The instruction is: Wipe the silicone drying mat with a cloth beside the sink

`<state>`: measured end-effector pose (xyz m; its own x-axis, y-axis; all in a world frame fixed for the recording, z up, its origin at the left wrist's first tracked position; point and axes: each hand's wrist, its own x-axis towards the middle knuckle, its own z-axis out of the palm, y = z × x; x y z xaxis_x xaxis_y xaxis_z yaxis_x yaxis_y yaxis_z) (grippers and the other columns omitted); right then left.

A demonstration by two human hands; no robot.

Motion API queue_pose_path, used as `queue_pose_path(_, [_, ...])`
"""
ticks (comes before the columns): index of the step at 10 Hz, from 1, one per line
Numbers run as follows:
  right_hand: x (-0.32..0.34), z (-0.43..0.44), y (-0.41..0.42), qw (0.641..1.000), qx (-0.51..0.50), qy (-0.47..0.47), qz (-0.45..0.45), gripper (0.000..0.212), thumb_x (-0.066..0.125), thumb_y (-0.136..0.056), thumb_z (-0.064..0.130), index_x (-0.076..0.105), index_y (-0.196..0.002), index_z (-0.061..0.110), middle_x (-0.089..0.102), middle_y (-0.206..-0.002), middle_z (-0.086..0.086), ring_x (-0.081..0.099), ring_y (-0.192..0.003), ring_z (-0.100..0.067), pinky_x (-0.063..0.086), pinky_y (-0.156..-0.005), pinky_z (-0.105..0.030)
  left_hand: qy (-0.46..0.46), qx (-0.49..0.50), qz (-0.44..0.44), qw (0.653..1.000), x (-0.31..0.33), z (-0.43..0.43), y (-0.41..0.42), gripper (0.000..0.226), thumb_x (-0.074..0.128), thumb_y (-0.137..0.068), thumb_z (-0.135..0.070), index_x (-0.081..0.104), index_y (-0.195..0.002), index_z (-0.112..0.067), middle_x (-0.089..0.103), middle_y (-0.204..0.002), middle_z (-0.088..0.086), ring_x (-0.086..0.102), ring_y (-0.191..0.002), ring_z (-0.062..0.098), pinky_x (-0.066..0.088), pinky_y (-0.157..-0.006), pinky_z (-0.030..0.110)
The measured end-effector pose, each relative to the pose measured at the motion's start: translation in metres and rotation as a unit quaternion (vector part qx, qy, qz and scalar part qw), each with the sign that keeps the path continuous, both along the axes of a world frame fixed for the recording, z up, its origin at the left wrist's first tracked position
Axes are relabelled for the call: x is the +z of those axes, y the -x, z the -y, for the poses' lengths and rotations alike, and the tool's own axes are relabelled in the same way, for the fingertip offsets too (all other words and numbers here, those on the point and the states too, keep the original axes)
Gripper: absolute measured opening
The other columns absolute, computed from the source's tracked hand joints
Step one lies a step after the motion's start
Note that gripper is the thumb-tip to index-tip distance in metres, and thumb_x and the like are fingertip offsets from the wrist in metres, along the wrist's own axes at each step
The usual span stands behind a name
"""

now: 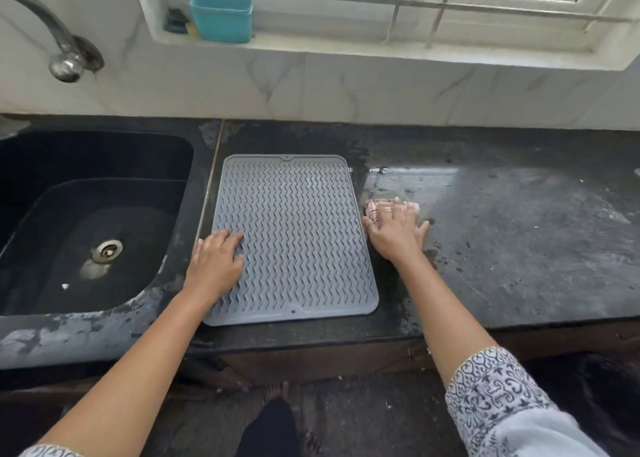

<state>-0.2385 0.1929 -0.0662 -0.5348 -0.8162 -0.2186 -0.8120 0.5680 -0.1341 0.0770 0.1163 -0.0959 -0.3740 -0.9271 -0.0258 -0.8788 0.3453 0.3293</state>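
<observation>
A grey silicone drying mat (294,214) with wavy ridges lies flat on the dark counter, just right of the sink. My left hand (216,260) rests palm down on the mat's lower left part, fingers spread and holding nothing. My right hand (394,229) lies flat on a pale pinkish cloth (374,207) on the counter, right beside the mat's right edge. Only the far end of the cloth shows beyond my fingers.
A black sink (41,186) with a metal drain (107,249) is at the left, a metal tap (62,54) above it. The dark counter (519,231) to the right is wet and streaked. A teal container (221,18) and a sponge stand on the window sill.
</observation>
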Motion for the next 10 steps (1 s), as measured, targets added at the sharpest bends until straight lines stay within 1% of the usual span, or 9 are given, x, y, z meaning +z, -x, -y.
queue_pose_path(1, [-0.013, 0.0, -0.001, 0.999, 0.03, 0.012, 0.021, 0.069, 0.02, -0.092, 0.062, 0.0, -0.148, 0.027, -0.015, -0.156, -0.004, -0.019, -0.14, -0.027, -0.009, -0.109, -0.06, -0.067, -0.003, 0.012, 0.998, -0.004, 0.002, 0.002, 0.056, 0.036, -0.098, -0.033, 0.018, -0.15, -0.021, 0.008, -0.159, 0.003, 0.003, -0.145, 0.02, 0.006, -0.117, 0.039])
queue_pose_path(2, [-0.008, 0.009, -0.014, 0.999, 0.028, 0.035, 0.027, 0.073, 0.018, -0.091, 0.064, -0.004, -0.148, 0.023, -0.019, -0.155, -0.006, -0.024, -0.139, -0.025, -0.019, -0.105, -0.056, -0.09, -0.007, 0.024, 0.996, -0.001, 0.004, 0.002, 0.059, 0.032, -0.099, -0.037, 0.01, -0.151, -0.023, 0.0, -0.159, 0.002, -0.003, -0.145, 0.019, 0.004, -0.117, 0.039])
queue_pose_path(4, [-0.037, -0.031, -0.104, 0.981, 0.185, 0.047, 0.024, 0.069, 0.015, -0.092, 0.062, -0.013, -0.145, 0.028, -0.024, -0.153, 0.001, -0.027, -0.137, -0.015, -0.018, -0.108, -0.051, -0.038, -0.021, 0.051, 0.998, -0.007, -0.037, 0.008, 0.08, 0.019, -0.087, -0.069, -0.021, -0.144, -0.03, -0.031, -0.15, -0.003, -0.034, -0.135, 0.013, -0.024, -0.106, 0.033])
queue_pose_path(5, [-0.045, -0.049, -0.11, 0.984, 0.174, 0.009, 0.039, 0.069, 0.013, -0.091, 0.063, -0.015, -0.145, 0.03, -0.023, -0.154, 0.005, -0.025, -0.138, -0.014, -0.017, -0.108, -0.05, -0.076, -0.035, 0.104, 0.991, -0.01, -0.054, 0.009, 0.085, 0.014, -0.081, -0.075, -0.027, -0.141, -0.03, -0.033, -0.149, -0.002, -0.033, -0.135, 0.015, -0.021, -0.108, 0.038])
queue_pose_path(6, [-0.027, -0.038, -0.101, 0.98, 0.191, -0.029, 0.043, 0.073, 0.024, -0.091, 0.062, -0.008, -0.147, 0.027, -0.014, -0.156, 0.003, -0.014, -0.142, -0.017, -0.01, -0.109, -0.054, -0.119, -0.061, 0.186, 0.973, 0.012, -0.04, 0.008, 0.096, 0.035, -0.082, -0.073, -0.024, -0.143, -0.028, -0.025, -0.154, 0.002, -0.02, -0.142, 0.021, -0.018, -0.109, 0.045])
queue_pose_path(7, [0.011, -0.002, -0.089, 0.984, 0.176, 0.017, 0.036, 0.075, 0.036, -0.091, 0.057, 0.002, -0.148, 0.022, -0.001, -0.158, -0.004, -0.003, -0.143, -0.021, -0.002, -0.111, -0.055, -0.129, -0.081, 0.209, 0.966, 0.052, -0.006, 0.023, 0.102, 0.052, -0.079, -0.067, -0.012, -0.148, -0.028, -0.007, -0.158, 0.002, -0.006, -0.145, 0.02, -0.009, -0.112, 0.048])
queue_pose_path(8, [0.074, 0.062, -0.078, 0.978, 0.157, 0.137, 0.007, 0.075, 0.043, -0.09, 0.053, 0.007, -0.148, 0.023, 0.002, -0.158, -0.004, -0.002, -0.143, -0.02, 0.002, -0.111, -0.055, 0.018, -0.066, 0.157, 0.985, 0.111, 0.048, 0.06, 0.089, 0.049, -0.086, -0.06, 0.001, -0.151, -0.022, 0.001, -0.159, 0.004, -0.001, -0.145, 0.02, 0.001, -0.114, 0.05])
queue_pose_path(9, [0.164, 0.136, -0.065, 0.943, 0.145, 0.298, -0.027, 0.068, 0.047, -0.09, 0.046, 0.019, -0.146, 0.021, 0.013, -0.156, -0.007, 0.004, -0.143, -0.021, 0.007, -0.11, -0.056, 0.249, -0.053, 0.004, 0.967, 0.194, 0.115, 0.094, 0.077, 0.048, -0.091, -0.048, 0.011, -0.151, -0.017, 0.005, -0.159, 0.005, 0.0, -0.145, 0.021, 0.0, -0.115, 0.048])
queue_pose_path(10, [0.243, 0.185, -0.057, 0.89, 0.146, 0.429, -0.05, 0.062, 0.049, -0.089, 0.04, 0.024, -0.143, 0.022, 0.018, -0.155, -0.007, 0.01, -0.143, -0.022, 0.01, -0.11, -0.056, 0.401, -0.059, -0.041, 0.913, 0.266, 0.161, 0.109, 0.071, 0.049, -0.093, -0.039, 0.012, -0.15, -0.019, 0.004, -0.158, 0.003, -0.002, -0.145, 0.021, -0.008, -0.115, 0.045])
